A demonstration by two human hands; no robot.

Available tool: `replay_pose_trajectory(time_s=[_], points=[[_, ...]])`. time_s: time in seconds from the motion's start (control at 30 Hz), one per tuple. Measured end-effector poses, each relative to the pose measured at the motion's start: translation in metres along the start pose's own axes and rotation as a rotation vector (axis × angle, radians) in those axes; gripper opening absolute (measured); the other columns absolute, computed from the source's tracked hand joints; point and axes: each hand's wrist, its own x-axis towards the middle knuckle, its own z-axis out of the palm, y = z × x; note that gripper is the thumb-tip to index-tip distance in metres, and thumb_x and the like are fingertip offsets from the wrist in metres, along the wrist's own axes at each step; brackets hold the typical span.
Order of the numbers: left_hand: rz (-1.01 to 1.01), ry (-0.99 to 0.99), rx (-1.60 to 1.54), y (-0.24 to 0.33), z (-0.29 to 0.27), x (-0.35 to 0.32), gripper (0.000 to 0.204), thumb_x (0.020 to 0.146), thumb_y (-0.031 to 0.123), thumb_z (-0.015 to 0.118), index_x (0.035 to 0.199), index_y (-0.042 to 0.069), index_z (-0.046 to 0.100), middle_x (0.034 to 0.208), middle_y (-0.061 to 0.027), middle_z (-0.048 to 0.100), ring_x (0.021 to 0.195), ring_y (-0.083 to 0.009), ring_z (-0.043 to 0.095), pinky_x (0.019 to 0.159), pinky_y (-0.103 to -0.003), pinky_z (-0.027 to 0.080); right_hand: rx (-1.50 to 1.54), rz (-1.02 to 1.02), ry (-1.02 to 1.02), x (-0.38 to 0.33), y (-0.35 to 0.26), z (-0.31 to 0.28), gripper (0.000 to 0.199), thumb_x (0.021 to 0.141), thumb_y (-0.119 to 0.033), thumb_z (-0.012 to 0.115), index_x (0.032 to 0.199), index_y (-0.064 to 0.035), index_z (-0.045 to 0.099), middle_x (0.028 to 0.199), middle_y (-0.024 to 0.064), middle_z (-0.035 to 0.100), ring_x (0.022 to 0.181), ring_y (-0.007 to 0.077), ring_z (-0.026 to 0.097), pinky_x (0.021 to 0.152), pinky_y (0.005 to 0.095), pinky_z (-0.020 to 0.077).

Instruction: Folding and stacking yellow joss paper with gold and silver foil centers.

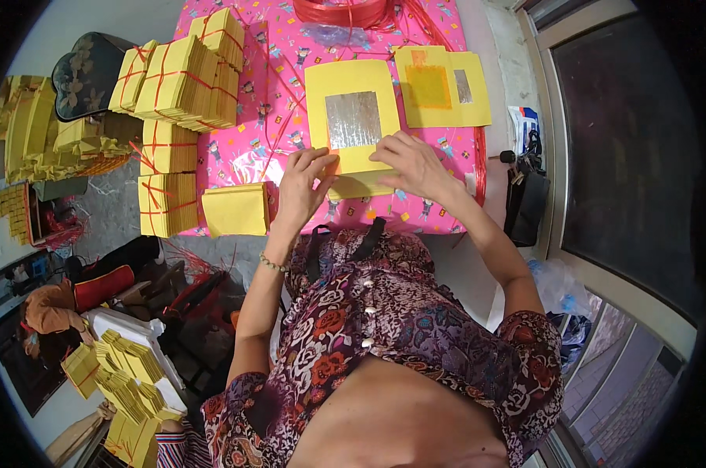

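Observation:
Right in front of me on the table lies a stack of yellow joss paper (pixel 351 78), its top sheet bearing a silver foil square. My left hand (pixel 306 175) is closed at the near left corner, with the thumb and fingers bent onto the paper. Across from it, my right hand (pixel 417 165) pinches the near right edge, its fingers bent over the top sheet. The near edge between the hands looks bent downward; the thumbs' undersides are hidden. To the right lie two more yellow sheets (pixel 478 108), one with an orange square, one with silver.
Tied bundles of yellow paper (pixel 183 82) stack up at the table's left, beside a loose yellow pile (pixel 234 210). Red plastic ties (pixel 345 12) lie at the far edge of the pink tablecloth (pixel 251 148). Another person (pixel 52 312) sits at lower left near more yellow paper (pixel 130 366).

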Motion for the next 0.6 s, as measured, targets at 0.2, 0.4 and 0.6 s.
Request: replay_pose_trajectory(time_s=[0.2,0.4,0.6], points=[[0.028,-0.042,-0.058,-0.011,-0.008,0.003,0.027,0.073,0.010,0.074,0.099,0.005,0.067,0.109,-0.0100,0.064,0.102,-0.0288,0.056,0.086,-0.038,0.048,-0.009,-0.070,0.008,0.004,0.009,0.004,0.023,0.071,-0.017,0.072,0.089,-0.0067,0.061,0.088,0.0054,0.056,0.085,0.0242,0.056,0.073,0.0358,0.0484],[0.025,-0.046,-0.089,-0.016,-0.009,0.004,0.018,0.078,0.014,0.070,0.094,0.005,0.071,0.105,-0.0103,0.066,0.098,-0.0283,0.058,0.086,-0.037,0.049,0.103,0.001,0.007,0.008,0.012,0.002,0.014,0.077,-0.018,0.069,0.078,-0.0061,0.063,0.080,0.0058,0.057,0.078,0.0247,0.058,0.070,0.0362,0.0484],[-0.044,-0.048,-0.149,-0.019,-0.006,0.005,0.015,0.081,0.015,0.068,0.092,0.005,0.072,0.103,-0.0096,0.067,0.096,-0.0270,0.058,0.084,-0.037,0.047,0.199,0.121,-0.076,0.014,0.015,-0.003,0.016,0.082,-0.020,0.067,0.082,-0.0040,0.068,0.086,0.0050,0.062,0.081,0.0225,0.061,0.070,0.0350,0.0486]])
